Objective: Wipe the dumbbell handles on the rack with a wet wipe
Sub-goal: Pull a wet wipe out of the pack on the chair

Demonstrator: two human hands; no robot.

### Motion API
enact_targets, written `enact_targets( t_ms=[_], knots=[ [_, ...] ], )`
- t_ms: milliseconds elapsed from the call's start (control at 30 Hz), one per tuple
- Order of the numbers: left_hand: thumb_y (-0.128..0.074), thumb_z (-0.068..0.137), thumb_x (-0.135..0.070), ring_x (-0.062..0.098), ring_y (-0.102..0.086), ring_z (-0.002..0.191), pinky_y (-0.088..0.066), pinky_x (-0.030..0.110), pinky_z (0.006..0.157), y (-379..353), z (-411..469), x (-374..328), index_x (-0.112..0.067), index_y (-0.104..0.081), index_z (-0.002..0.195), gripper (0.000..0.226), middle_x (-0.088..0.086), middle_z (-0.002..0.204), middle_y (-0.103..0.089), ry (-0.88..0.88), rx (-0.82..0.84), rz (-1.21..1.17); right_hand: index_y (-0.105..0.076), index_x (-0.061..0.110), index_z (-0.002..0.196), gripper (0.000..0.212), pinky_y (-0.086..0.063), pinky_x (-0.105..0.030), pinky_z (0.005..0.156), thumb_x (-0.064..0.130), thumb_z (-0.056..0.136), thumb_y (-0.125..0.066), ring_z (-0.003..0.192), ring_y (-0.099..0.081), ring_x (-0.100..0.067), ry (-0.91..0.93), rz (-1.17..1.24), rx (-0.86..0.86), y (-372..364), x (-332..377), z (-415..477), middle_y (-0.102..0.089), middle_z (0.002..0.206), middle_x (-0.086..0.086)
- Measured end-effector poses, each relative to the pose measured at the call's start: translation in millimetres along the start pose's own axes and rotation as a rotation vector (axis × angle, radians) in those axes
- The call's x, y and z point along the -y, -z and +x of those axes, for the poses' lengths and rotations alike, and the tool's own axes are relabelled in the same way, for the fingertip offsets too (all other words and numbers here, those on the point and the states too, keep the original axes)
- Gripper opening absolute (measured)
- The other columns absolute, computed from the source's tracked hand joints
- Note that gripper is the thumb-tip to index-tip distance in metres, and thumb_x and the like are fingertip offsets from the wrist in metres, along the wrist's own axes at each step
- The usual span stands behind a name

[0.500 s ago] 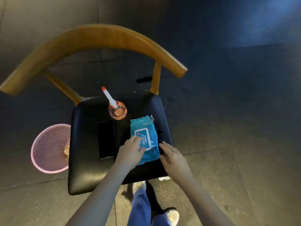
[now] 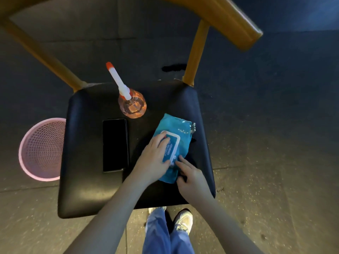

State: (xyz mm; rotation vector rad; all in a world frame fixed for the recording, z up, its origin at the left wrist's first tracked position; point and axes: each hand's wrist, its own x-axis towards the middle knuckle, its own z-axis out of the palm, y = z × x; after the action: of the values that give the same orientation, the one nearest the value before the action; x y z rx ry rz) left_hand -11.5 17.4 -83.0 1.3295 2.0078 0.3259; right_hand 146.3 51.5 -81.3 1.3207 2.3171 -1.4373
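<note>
A blue wet wipe pack point(image 2: 181, 131) with a white-rimmed flap lies on the black chair seat point(image 2: 88, 180), right of the middle. My left hand point(image 2: 153, 158) rests flat on the pack, fingers laid across the flap and pressing it down. My right hand point(image 2: 190, 178) is at the pack's near end; its index fingertip reaches the white tab of the flap and the other fingers are curled in. No dumbbells or rack are in view.
A dark phone point(image 2: 115, 144) lies on the seat left of the pack. An orange spray bottle point(image 2: 132, 105) with a white nozzle stands behind it. A pink mesh bin point(image 2: 41, 148) sits on the floor at left. The wooden chair back point(image 2: 229, 17) arches above.
The view has come closer to the chair. My left hand slid further up over the flap, and my right hand moved in from beside the pack to its near end.
</note>
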Motion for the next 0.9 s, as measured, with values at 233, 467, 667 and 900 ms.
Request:
enact_targets(
  t_ms=[233, 467, 667, 900],
  knots=[
    [-0.061, 0.089, -0.044, 0.007, -0.022, 0.140, -0.015, 0.028, 0.116, -2.5, 12.0, 4.0, -0.018, -0.039, 0.143, 0.063, -0.010, 0.153, -0.025, -0.052, -0.081, 0.101, -0.053, 0.018, 0.134, 0.046, -0.030, -0.020, 0.101, 0.010, 0.089, -0.058, 0.129, -0.043, -0.014, 0.139, -0.280, -0.293, 28.4, -5.8, 19.6, -0.047, 0.143, 0.003],
    [-0.062, 0.090, -0.031, 0.011, -0.042, 0.129, -0.029, 0.022, 0.108, -17.7, 25.2, -1.8, -0.009, -0.058, 0.123, 0.040, 0.000, 0.139, -0.048, 0.013, -0.255, -0.004, -0.020, 0.030, 0.150, 0.052, -0.005, -0.031, 0.118, 0.036, 0.101, -0.035, 0.146, -0.008, -0.011, 0.119, -0.562, 0.060, 42.6, -16.0, 66.9, -0.015, 0.158, 0.012],
    [-0.053, 0.094, -0.025, 0.017, -0.062, 0.087, -0.050, 0.033, 0.079, -9.4, 25.0, -3.8, -0.005, -0.064, 0.098, 0.023, 0.006, 0.096, -0.065, 0.110, -0.330, -0.199, -0.022, 0.030, 0.150, 0.051, -0.004, -0.028, 0.116, 0.035, 0.101, -0.035, 0.145, -0.009, -0.010, 0.094, -0.512, 0.023, 31.1, -17.7, 64.3, -0.020, 0.156, 0.014],
    [-0.046, 0.099, -0.020, 0.012, -0.057, 0.084, -0.043, 0.026, 0.069, 17.5, 11.9, 23.4, -0.025, -0.053, 0.129, 0.031, -0.006, 0.097, -0.059, 0.249, -0.354, -0.301, -0.020, 0.032, 0.148, 0.060, -0.018, -0.030, 0.115, 0.037, 0.095, -0.047, 0.137, -0.032, -0.014, 0.044, -0.393, -0.011, 24.3, -19.1, 46.3, -0.035, 0.150, 0.006]
  ],
)
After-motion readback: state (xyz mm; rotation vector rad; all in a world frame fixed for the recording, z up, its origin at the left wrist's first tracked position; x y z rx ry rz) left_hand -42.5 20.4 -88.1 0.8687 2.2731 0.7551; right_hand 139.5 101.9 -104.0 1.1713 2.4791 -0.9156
